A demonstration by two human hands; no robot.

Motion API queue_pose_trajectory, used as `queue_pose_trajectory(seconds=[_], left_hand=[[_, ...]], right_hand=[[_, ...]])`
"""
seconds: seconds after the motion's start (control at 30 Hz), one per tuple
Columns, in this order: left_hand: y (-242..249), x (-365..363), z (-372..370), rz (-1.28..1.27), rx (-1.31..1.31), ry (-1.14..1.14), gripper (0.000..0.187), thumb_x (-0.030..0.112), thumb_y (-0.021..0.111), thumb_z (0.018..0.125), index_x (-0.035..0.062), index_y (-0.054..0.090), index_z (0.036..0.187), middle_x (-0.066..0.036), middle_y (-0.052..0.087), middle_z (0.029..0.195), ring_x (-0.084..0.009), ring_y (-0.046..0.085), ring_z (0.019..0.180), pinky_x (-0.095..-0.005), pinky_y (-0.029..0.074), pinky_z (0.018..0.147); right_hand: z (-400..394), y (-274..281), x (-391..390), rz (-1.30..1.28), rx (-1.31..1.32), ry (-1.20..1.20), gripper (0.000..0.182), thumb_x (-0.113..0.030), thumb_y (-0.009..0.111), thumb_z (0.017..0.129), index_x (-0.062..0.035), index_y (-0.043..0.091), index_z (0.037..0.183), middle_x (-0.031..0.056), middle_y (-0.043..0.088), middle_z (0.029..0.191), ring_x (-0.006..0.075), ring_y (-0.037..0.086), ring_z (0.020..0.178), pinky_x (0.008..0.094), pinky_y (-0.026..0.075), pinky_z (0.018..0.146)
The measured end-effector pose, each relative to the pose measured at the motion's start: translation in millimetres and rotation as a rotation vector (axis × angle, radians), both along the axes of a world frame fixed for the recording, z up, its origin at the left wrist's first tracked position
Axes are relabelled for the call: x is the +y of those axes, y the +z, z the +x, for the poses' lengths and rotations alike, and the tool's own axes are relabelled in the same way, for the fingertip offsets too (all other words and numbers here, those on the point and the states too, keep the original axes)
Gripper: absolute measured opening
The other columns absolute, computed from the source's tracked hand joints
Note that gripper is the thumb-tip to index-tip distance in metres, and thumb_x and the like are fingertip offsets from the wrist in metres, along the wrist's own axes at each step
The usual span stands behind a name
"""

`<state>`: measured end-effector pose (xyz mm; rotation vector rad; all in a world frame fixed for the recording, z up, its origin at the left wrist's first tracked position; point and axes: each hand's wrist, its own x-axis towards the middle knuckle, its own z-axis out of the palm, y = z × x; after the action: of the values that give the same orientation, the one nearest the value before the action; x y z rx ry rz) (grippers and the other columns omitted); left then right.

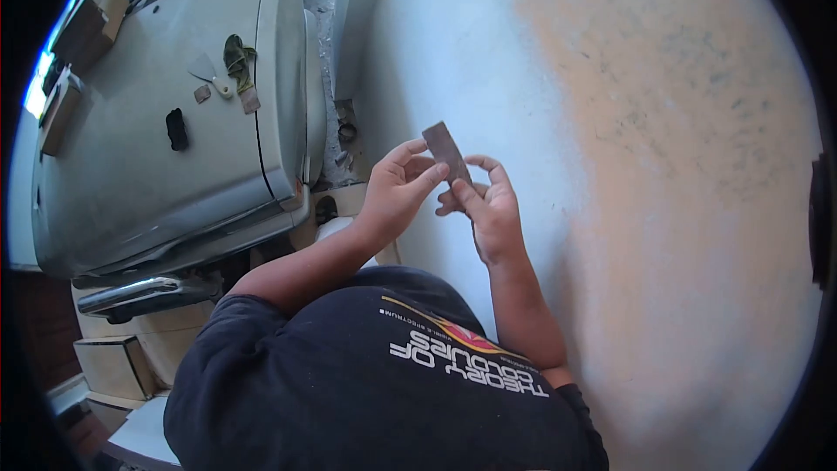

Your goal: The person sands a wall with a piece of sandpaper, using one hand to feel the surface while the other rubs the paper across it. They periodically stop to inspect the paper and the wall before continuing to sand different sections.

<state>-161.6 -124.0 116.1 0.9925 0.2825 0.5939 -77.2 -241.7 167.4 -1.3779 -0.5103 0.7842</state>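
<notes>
A small brown-grey rectangular piece (447, 153), which looks like folded sandpaper, is held between my two hands in front of the wall. My left hand (399, 187) pinches it from one side, with the thumb on its face. My right hand (490, 209) grips its lower end between thumb and fingers. The upper end of the piece sticks out free above the fingers.
A wall (645, 166) with white and orange-tan patches is at the right. On a car hood (113, 131) at the left lie a putty knife (209, 74), a green cloth (235, 57), a black item (177, 130), small brown pieces (202, 93) and boxes (63, 112).
</notes>
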Motion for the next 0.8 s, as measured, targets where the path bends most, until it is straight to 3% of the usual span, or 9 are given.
queue_pose_trajectory(seconds=[0.17,0.27,0.33,0.37,0.4,0.5,0.53,0.6,0.8], left_hand=[[-8,32,15,0.125,-0.049,0.095,0.040,0.010,0.067,0.086,-0.0004,0.050,0.120,-0.007,0.066,0.090,-0.0094,0.060,0.085,-0.0239,0.047,0.075],[-15,69,32,0.219,0.042,-0.161,0.035,0.012,0.069,0.084,0.0016,0.055,0.115,-0.004,0.066,0.085,-0.0089,0.061,0.080,-0.0245,0.048,0.073],[-10,90,54,0.170,0.078,-0.401,0.025,0.012,0.072,0.082,0.0038,0.062,0.104,-0.004,0.065,0.087,-0.0095,0.060,0.080,-0.0269,0.048,0.074],[-4,105,62,0.484,0.223,-0.394,0.020,0.012,0.074,0.079,0.0038,0.066,0.095,-0.003,0.067,0.084,-0.0082,0.060,0.081,-0.0271,0.048,0.075],[-6,114,74,0.584,0.184,-0.359,0.018,0.010,0.074,0.078,0.0038,0.067,0.094,-0.004,0.067,0.080,-0.0097,0.061,0.079,-0.0263,0.048,0.074],[-13,151,115,0.753,0.104,-0.203,0.015,0.008,0.073,0.077,0.0053,0.068,0.091,-0.008,0.066,0.079,-0.0164,0.063,0.075,-0.0284,0.049,0.072],[-20,166,134,0.775,0.085,-0.094,0.014,0.007,0.073,0.077,0.0061,0.069,0.090,-0.009,0.065,0.079,-0.0181,0.064,0.073,-0.0287,0.050,0.070],[-24,201,170,0.777,0.169,0.077,0.015,0.003,0.071,0.076,0.0057,0.069,0.091,-0.008,0.062,0.077,-0.0170,0.062,0.068,-0.0280,0.050,0.060],[3,318,325,0.835,-0.005,0.655,0.021,0.005,0.067,0.076,0.0083,0.070,0.096,-0.010,0.066,0.086,-0.0223,0.063,0.068,-0.0331,0.051,0.064]], right_hand=[[21,1,17,-0.266,-0.218,0.071,0.025,-0.004,0.059,0.089,0.0007,0.050,0.112,0.0124,0.067,0.080,0.0155,0.065,0.074,0.0276,0.052,0.070],[43,2,34,-0.312,-0.391,0.050,0.022,-0.002,0.059,0.086,-0.0001,0.058,0.108,0.0086,0.068,0.080,0.0120,0.065,0.075,0.0258,0.050,0.070],[63,13,49,-0.380,-0.765,0.135,0.030,-0.003,0.061,0.085,-0.0006,0.058,0.114,0.0090,0.068,0.079,0.0144,0.066,0.072,0.0280,0.051,0.067],[77,16,56,-0.449,-0.894,0.153,0.033,-0.007,0.064,0.082,-0.0038,0.060,0.115,0.0104,0.067,0.085,0.0190,0.066,0.077,0.0348,0.050,0.076],[88,23,68,-0.449,-0.905,0.151,0.033,-0.007,0.064,0.082,-0.0038,0.060,0.115,0.0104,0.067,0.085,0.0190,0.066,0.077,0.0348,0.050,0.076],[106,58,104,-0.611,-1.398,0.070,0.028,-0.014,0.066,0.080,-0.0068,0.065,0.107,0.0091,0.066,0.092,0.0211,0.063,0.093,0.0459,0.036,0.098],[114,68,113,-0.631,-1.391,0.074,0.028,-0.014,0.066,0.080,-0.0068,0.065,0.107,0.0091,0.066,0.092,0.0211,0.063,0.093,0.0459,0.036,0.098],[135,91,126,-0.530,-1.834,-0.123,0.028,-0.014,0.067,0.079,-0.0058,0.064,0.106,0.0075,0.065,0.089,0.0231,0.063,0.089,0.0475,0.039,0.095],[175,118,148,-0.463,-1.939,-0.301,0.020,-0.013,0.063,0.082,-0.0062,0.065,0.100,0.0073,0.064,0.088,0.0261,0.063,0.084,0.0495,0.042,0.089]])
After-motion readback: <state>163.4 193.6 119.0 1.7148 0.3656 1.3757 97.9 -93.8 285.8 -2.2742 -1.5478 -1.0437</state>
